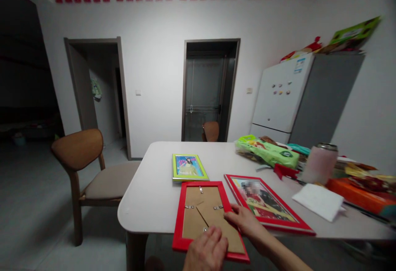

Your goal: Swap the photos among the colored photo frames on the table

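Observation:
A red picture frame (178,225) lies back side up at the near edge of the table, its brown backing board held by small metal clips. My left hand (208,249) rests over the frame's lower part, its fingers closed together on the backing beside the lower clip; the thumb is hidden. On the right edge of the same frame, my right hand (244,220) grips with the thumb on top. Just right of it a second red picture frame (269,205) lies face up. Behind, a yellow-green picture frame (189,168) also shows its picture.
The white table (148,188) has a rounded left corner. On its right side are a green package (275,153), a pink jar (320,163), a white folded tissue (318,201) and an orange box (360,194). A wooden chair (77,149) stands left, a fridge (278,93) behind right.

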Motion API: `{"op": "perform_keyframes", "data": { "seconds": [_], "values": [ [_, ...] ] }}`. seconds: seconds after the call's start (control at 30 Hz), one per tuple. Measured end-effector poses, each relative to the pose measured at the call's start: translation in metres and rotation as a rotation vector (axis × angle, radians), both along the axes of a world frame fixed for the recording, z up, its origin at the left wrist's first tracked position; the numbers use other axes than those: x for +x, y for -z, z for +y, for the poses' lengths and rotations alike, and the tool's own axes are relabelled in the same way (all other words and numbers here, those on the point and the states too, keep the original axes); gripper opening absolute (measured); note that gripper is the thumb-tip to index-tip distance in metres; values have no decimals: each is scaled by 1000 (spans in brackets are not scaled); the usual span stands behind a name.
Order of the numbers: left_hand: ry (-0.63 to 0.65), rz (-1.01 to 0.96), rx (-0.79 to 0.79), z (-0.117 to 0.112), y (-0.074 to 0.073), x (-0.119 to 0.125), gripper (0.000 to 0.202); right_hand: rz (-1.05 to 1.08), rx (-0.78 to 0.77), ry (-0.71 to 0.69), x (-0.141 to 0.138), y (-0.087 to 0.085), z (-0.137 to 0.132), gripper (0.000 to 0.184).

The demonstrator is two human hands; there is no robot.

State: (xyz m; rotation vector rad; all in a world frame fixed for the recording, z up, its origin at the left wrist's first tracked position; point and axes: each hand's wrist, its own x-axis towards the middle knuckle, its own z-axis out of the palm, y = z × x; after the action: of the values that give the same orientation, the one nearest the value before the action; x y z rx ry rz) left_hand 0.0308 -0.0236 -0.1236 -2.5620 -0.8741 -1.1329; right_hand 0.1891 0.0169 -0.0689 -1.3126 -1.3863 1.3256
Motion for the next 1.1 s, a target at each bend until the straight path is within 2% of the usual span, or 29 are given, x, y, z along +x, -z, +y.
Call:
{"op": "perform_keyframes", "data": {
  "seconds": [0.07, 0.17, 0.23, 0.33, 0.43, 0.57, 0.6, 0.67, 0.73, 0.8, 0.93, 1.1],
  "values": [
    [-26, 35, -169, -3, 3, 2, 34, -193, 61, 45, 0, 9, 7, 34],
    [6, 46, -402, -8, -1, 2, 37, -515, 172, 103, 0, 17, 14, 34],
    [30, 18, -497, -10, -3, 3, 38, -667, 235, 113, -1, 20, 16, 34],
    [23, -28, -586, -12, -3, 6, 38, -770, 297, 111, -1, 24, 17, 33],
    [22, -30, -647, -15, -6, 8, 39, -850, 336, 107, 0, 27, 17, 34],
    [42, -51, -694, -15, -23, -9, 41, -934, 398, 107, 2, 26, 19, 48],
    [-1, -80, -701, -12, -27, -17, 42, -936, 424, 90, 1, 25, 20, 49],
    [-168, -161, -710, -3, -32, -33, 45, -935, 467, 50, 0, 22, 22, 45],
    [-333, -235, -729, 7, -31, -48, 51, -955, 475, 31, -4, 19, 23, 36],
    [-399, -271, -763, 16, -26, -57, 58, -1001, 468, 39, -10, 16, 25, 29],
    [-378, -296, -796, 19, -17, -61, 61, -1070, 452, 63, -19, 14, 26, 24],
    [-389, -367, -804, 14, -17, -60, 61, -1084, 484, 76, -22, 14, 25, 26]
  ]
}}
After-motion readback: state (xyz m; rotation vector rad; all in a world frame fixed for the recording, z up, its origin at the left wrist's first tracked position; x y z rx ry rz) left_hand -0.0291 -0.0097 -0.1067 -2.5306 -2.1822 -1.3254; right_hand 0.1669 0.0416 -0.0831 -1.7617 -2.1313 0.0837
